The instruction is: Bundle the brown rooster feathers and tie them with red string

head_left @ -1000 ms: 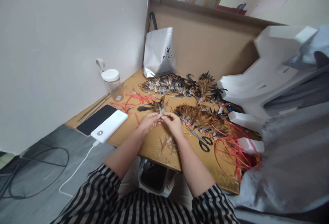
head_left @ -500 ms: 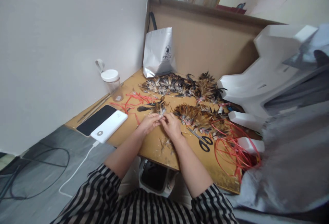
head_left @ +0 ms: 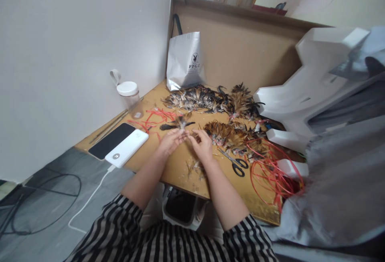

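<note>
My left hand (head_left: pixel 173 140) is closed around the pale quill ends of a small bunch of brown feathers (head_left: pixel 184 121), whose tips point away from me. Close beside it, my right hand (head_left: pixel 201 144) has thumb and forefinger pinched at the same quill ends; what sits between those fingertips is too small to make out. Dark feathers (head_left: pixel 168 127) lie on the table just beyond my left hand. To the right rest tied bundles of brown feathers (head_left: pixel 225 136), with black-handled scissors (head_left: pixel 236 162) in front of them. Loose feather scraps (head_left: pixel 195 169) lie below my hands.
Red plastic strips (head_left: pixel 164 114) lie at the left, and a tangle of red string (head_left: pixel 270 174) at the right. A row of feather bundles (head_left: pixel 195 97) lies before a silver bag (head_left: pixel 184 61). A lidded jar (head_left: pixel 131 99), a phone (head_left: pixel 111 140) and a white power bank (head_left: pixel 126 150) stand left.
My right hand has drawn slightly away from my left, its fingers lifted and more spread. The feather bunch has tilted a little to the left in my left hand.
</note>
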Available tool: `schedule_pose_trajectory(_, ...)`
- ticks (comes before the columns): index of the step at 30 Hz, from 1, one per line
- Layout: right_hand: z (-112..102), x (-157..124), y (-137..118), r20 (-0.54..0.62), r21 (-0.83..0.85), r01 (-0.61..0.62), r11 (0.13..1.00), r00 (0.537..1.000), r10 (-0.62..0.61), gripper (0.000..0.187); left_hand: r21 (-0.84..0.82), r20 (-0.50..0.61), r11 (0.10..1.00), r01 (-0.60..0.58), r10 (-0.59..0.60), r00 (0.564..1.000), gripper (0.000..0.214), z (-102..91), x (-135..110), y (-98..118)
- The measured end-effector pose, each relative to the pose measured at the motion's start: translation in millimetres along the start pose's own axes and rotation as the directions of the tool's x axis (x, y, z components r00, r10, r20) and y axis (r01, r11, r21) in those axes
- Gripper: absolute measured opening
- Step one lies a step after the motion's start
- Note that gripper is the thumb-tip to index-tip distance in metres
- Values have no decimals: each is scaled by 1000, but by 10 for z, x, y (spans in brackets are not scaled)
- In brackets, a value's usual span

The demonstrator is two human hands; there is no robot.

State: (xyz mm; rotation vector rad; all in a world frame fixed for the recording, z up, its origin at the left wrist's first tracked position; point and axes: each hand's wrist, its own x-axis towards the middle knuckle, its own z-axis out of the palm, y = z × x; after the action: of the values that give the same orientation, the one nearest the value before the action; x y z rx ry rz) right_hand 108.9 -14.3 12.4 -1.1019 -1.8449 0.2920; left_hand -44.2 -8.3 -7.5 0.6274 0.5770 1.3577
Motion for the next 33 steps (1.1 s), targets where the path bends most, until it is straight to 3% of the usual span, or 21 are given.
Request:
schedule_pose_trajectory(3, -16, 40, 45, -122, 171, -111, 979, 984, 133, 27, -285, -79, 947, -147, 130, 988, 8, -61, 1, 156)
schedule_pose_trajectory(7, -19, 90, 125, -181, 404, -243, 882, 924, 338, 31, -332, -90, 924, -192, 172, 981, 13, -91, -38, 258)
schedule_pose_trajectory(11, -46, 129, 183, -172, 569, -325, 756, 852, 495, 36, -205, 45, 979, 2, 7, 999, 6, -41, -94, 156)
schedule_pose_trajectory(14, -80, 154, 223, -168, 661, -342, 668, 800, 576, 37, -44, 177, 985, 167, -157, 972, 7, 5, -132, 54)
schedule_pose_trajectory(17, -104, 166, 253, -166, 706, -342, 620, 771, 615, 36, 76, 244, 965, 253, -264, 933, 14, 43, -157, 3)
schedule_pose_trajectory(20, -109, 166, 265, -170, 703, -343, 623, 769, 616, 36, 105, 261, 954, 280, -298, 918, 15, 60, -155, -9)
schedule_pose_trajectory(27, -181, 212, 342, -146, 783, -310, 539, 751, 644, 34, -83, 157, 970, 229, -215, 964, 6, 2, -75, 12)
schedule_pose_trajectory(30, -334, 202, 372, -120, 808, -309, 503, 748, 653, 32, -105, 136, 969, 222, -207, 969, 3, -21, -56, 17)
schedule_pose_trajectory(33, -548, 110, 354, -113, 770, -334, 544, 767, 631, 30, -93, 124, 968, 234, -222, 967, 4, -31, -49, 6)
